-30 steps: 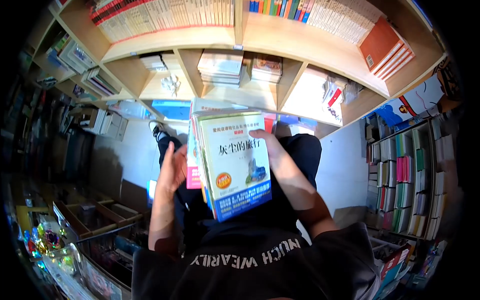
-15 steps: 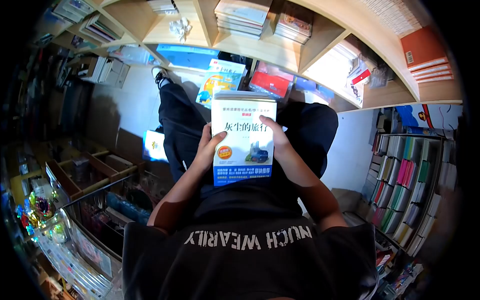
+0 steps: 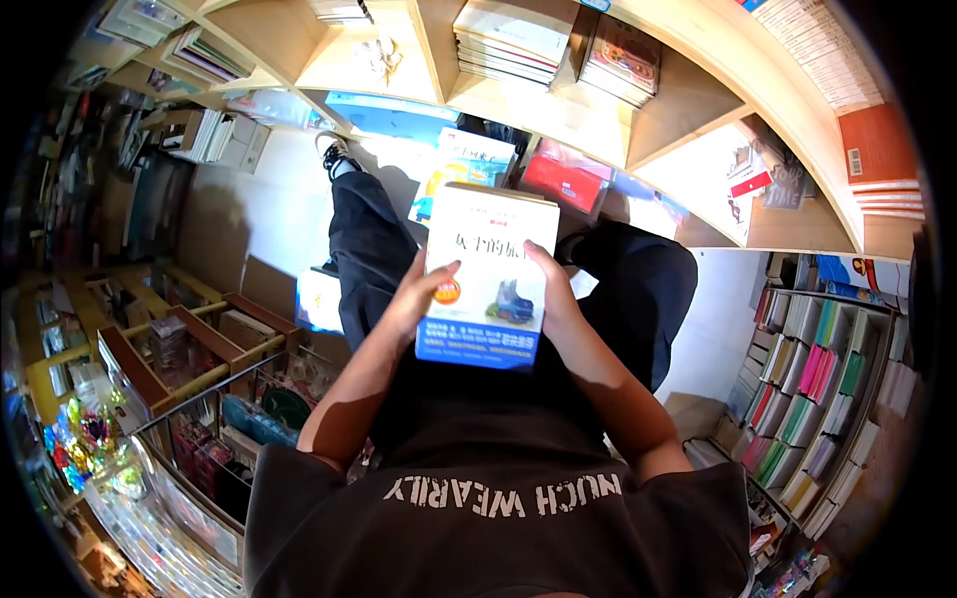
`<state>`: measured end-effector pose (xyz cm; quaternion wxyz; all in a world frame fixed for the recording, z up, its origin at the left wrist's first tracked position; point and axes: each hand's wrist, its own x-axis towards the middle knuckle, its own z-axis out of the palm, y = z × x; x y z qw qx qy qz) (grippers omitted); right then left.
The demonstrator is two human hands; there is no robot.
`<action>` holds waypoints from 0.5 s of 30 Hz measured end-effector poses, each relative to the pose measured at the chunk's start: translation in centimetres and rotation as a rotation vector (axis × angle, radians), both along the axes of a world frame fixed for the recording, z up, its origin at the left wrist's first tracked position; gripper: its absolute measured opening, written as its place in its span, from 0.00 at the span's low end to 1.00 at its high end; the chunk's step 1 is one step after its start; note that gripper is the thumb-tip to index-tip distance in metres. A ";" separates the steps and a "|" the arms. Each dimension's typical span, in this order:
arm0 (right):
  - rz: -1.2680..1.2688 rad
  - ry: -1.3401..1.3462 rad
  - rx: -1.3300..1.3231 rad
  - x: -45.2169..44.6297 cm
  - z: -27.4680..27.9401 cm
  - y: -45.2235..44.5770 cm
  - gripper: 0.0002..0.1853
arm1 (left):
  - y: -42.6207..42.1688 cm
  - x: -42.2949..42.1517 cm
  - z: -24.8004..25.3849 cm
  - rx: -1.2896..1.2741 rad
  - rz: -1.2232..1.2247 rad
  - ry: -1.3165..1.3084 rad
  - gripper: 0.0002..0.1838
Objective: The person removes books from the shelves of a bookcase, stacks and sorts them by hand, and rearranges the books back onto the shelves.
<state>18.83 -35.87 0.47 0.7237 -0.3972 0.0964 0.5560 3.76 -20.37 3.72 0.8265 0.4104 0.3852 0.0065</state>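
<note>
Between both hands, over the lap, is a white-and-blue paperback book (image 3: 483,284) with Chinese lettering, an orange round badge and a small vehicle picture on its cover. Its top edge looks thick; whether more books lie under it I cannot tell. My left hand (image 3: 423,296) grips the left side, thumb on the cover near the badge. On the right side my right hand (image 3: 555,299) is closed, its thumb pressed on the cover by the title. The fingers of both hands are hidden behind the book. Past its top edge lies a yellow-and-blue picture book (image 3: 469,159).
Wooden shelving (image 3: 698,125) with stacked books (image 3: 513,45) curves across the front. A red package (image 3: 564,184) lies near its foot. To the right stands a rack of colourful notebooks (image 3: 812,374). At left are wooden trays (image 3: 159,364) and shiny wrapped goods (image 3: 85,429).
The book has tipped slightly, its top leaning a little to the right and its lettering blurred. The surroundings have shifted somewhat right and down in view. Both hands keep their hold.
</note>
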 end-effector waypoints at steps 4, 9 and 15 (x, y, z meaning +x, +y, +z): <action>-0.052 -0.170 0.111 1.8 -2.5 5.5 0.35 | 7.6 3.5 -3.4 -0.072 -0.037 -0.100 0.40; -0.178 -0.153 0.101 3.7 -6.3 12.3 0.31 | 14.6 6.8 -11.1 -0.135 -0.111 -0.064 0.33; -0.310 -0.105 -0.109 4.6 -10.8 15.6 0.31 | 17.7 8.9 -14.4 -0.183 -0.113 -0.014 0.31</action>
